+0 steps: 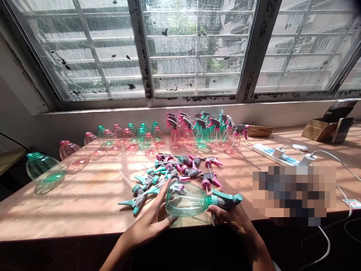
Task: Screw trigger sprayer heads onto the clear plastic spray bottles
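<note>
Our left hand (pixel 153 221) curls round the base of a bottle (pixel 186 203), and our right hand (pixel 233 217) closes about its neck, where a spray head (pixel 227 200) sits. We judge the work partly done: headed bottles (pixel 202 138) stand beyond the grip, bare bottles (pixel 131 142) farther left, loose heads (pixel 138 190) between. Ours lies sideways between our hands, ribbed, see-through, pale green.

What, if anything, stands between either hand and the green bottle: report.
Nothing visible: the left hand holds the green bottle by its base end, the right hand where its neck meets the spray head. Loose spray heads lie beyond.
</note>
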`<action>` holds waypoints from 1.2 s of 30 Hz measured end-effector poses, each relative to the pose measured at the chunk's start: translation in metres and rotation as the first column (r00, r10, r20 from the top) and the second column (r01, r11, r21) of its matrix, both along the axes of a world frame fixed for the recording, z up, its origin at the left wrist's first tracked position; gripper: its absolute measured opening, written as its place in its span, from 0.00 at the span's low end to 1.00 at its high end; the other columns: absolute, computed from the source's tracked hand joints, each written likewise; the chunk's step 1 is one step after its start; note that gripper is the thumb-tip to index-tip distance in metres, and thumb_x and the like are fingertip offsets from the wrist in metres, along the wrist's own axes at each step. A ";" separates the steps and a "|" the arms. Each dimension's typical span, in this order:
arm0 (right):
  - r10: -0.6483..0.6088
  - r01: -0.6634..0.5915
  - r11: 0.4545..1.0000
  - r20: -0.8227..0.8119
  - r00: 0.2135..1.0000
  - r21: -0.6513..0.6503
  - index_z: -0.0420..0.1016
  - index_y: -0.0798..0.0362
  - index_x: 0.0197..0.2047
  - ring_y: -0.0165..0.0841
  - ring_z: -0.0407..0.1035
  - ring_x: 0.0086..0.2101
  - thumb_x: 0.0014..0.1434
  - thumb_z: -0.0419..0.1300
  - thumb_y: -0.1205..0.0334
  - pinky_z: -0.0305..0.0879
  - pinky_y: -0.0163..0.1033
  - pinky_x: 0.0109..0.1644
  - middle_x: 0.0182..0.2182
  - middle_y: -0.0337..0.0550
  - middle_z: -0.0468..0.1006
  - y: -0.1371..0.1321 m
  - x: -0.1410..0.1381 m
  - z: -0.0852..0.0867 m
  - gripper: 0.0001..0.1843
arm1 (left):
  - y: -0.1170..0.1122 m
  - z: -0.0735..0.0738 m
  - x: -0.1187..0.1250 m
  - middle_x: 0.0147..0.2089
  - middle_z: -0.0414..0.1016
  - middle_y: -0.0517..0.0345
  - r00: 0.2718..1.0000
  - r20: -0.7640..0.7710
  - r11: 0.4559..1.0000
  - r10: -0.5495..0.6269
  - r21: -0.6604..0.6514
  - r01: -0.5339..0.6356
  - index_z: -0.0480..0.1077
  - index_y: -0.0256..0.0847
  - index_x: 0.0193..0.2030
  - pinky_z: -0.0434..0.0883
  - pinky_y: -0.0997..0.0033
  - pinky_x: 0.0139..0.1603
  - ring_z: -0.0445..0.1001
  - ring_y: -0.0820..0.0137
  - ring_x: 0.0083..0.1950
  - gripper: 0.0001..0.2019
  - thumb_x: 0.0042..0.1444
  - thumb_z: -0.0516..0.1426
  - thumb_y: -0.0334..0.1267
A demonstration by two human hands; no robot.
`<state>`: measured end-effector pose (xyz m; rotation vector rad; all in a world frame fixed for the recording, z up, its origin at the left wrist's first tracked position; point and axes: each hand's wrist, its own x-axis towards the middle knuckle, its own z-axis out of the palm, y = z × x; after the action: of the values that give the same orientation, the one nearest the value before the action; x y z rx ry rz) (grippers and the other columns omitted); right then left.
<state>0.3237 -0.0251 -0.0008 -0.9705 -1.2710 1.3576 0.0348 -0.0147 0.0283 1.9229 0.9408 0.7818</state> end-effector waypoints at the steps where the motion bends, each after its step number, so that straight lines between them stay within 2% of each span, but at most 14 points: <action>1: 0.000 0.000 1.000 0.002 1.000 -0.002 0.74 0.50 0.40 0.29 0.64 0.20 0.53 0.74 0.47 0.66 0.36 0.26 0.21 0.32 0.71 0.000 0.000 0.000 0.21 | 0.000 0.000 0.000 0.82 0.37 0.60 1.000 -0.003 1.000 0.000 -0.002 0.000 0.34 0.54 0.79 0.39 0.49 0.79 0.34 0.52 0.81 0.44 0.68 0.59 0.45; 7: -0.021 0.021 1.000 -0.010 1.000 -0.015 0.74 0.49 0.38 0.28 0.64 0.20 0.51 0.76 0.49 0.65 0.35 0.24 0.20 0.30 0.70 0.000 -0.003 0.001 0.20 | 0.001 0.002 -0.002 0.82 0.33 0.61 0.997 -0.069 0.999 0.028 -0.041 -0.031 0.29 0.55 0.79 0.37 0.45 0.78 0.32 0.51 0.81 0.50 0.64 0.62 0.43; 11: -0.035 0.035 0.999 0.035 0.999 -0.007 0.74 0.50 0.38 0.28 0.64 0.20 0.50 0.76 0.49 0.65 0.35 0.24 0.20 0.31 0.71 0.003 -0.002 -0.002 0.20 | 0.001 0.000 -0.003 0.82 0.37 0.59 0.997 -0.072 0.999 0.038 -0.026 -0.040 0.30 0.55 0.79 0.35 0.42 0.77 0.30 0.49 0.81 0.50 0.63 0.62 0.41; 14: -0.032 0.033 0.999 0.036 0.999 -0.025 0.74 0.50 0.38 0.29 0.65 0.19 0.50 0.76 0.46 0.65 0.35 0.24 0.20 0.32 0.72 0.002 -0.002 -0.003 0.22 | 0.001 0.001 -0.002 0.82 0.39 0.59 0.999 -0.035 0.999 0.019 -0.038 -0.020 0.32 0.56 0.79 0.38 0.43 0.78 0.34 0.49 0.81 0.49 0.64 0.63 0.42; 17: -0.032 0.032 0.999 0.016 0.999 -0.022 0.75 0.50 0.40 0.30 0.65 0.20 0.50 0.75 0.43 0.65 0.36 0.24 0.20 0.32 0.72 0.000 -0.002 0.000 0.24 | 0.001 0.003 0.002 0.82 0.36 0.57 1.000 0.024 0.999 -0.018 -0.037 0.019 0.31 0.56 0.79 0.44 0.48 0.78 0.38 0.51 0.81 0.49 0.65 0.63 0.44; 21: -0.046 0.046 0.999 0.000 0.999 0.018 0.76 0.51 0.46 0.30 0.66 0.23 0.54 0.72 0.42 0.64 0.35 0.27 0.23 0.35 0.74 -0.005 -0.001 0.004 0.25 | 0.001 0.004 0.005 0.83 0.34 0.56 0.995 0.080 0.998 -0.059 -0.005 0.060 0.34 0.57 0.79 0.50 0.54 0.77 0.38 0.54 0.81 0.44 0.68 0.60 0.48; 24: -0.045 0.045 0.999 -0.016 0.999 0.028 0.76 0.51 0.46 0.31 0.67 0.24 0.55 0.73 0.42 0.65 0.36 0.28 0.23 0.36 0.74 -0.006 0.000 0.005 0.25 | 0.001 0.005 0.004 0.82 0.35 0.56 0.996 0.071 0.998 -0.057 -0.014 0.058 0.33 0.57 0.79 0.52 0.53 0.77 0.37 0.53 0.81 0.45 0.68 0.60 0.48; 27: -0.039 0.040 0.999 -0.013 0.999 0.033 0.76 0.51 0.44 0.31 0.68 0.24 0.54 0.74 0.43 0.65 0.35 0.28 0.23 0.36 0.74 -0.003 -0.001 0.004 0.24 | 0.000 0.005 0.001 0.82 0.35 0.55 1.000 -0.007 0.999 -0.009 -0.033 0.009 0.31 0.55 0.79 0.47 0.49 0.78 0.37 0.50 0.81 0.49 0.65 0.63 0.47; 30: -0.024 0.024 1.000 0.010 1.000 0.002 0.75 0.50 0.41 0.29 0.66 0.21 0.51 0.75 0.45 0.64 0.34 0.25 0.21 0.34 0.73 0.000 -0.002 0.002 0.23 | 0.001 0.002 -0.003 0.82 0.36 0.57 0.997 -0.072 0.999 0.015 -0.029 -0.017 0.32 0.53 0.80 0.40 0.45 0.78 0.37 0.46 0.81 0.50 0.63 0.63 0.45; 34: -0.017 0.016 1.000 -0.020 1.000 -0.008 0.74 0.50 0.39 0.29 0.65 0.20 0.50 0.76 0.46 0.64 0.34 0.24 0.21 0.33 0.72 0.002 -0.002 -0.003 0.22 | 0.002 0.000 -0.004 0.82 0.35 0.60 0.999 -0.045 0.999 -0.025 -0.032 0.024 0.31 0.55 0.79 0.40 0.46 0.78 0.36 0.48 0.81 0.49 0.64 0.62 0.47; 36: -0.015 0.015 1.000 -0.021 1.000 -0.010 0.74 0.50 0.40 0.29 0.65 0.20 0.51 0.76 0.46 0.65 0.34 0.24 0.21 0.32 0.72 0.002 -0.002 -0.003 0.22 | 0.002 0.002 -0.001 0.82 0.34 0.61 0.999 -0.034 1.000 -0.008 -0.018 0.007 0.31 0.56 0.79 0.38 0.47 0.78 0.35 0.49 0.81 0.48 0.65 0.61 0.48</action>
<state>0.3217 -0.0228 -0.0041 -0.9684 -1.2400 1.3603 0.0337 -0.0132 0.0301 1.9286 0.9578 0.7362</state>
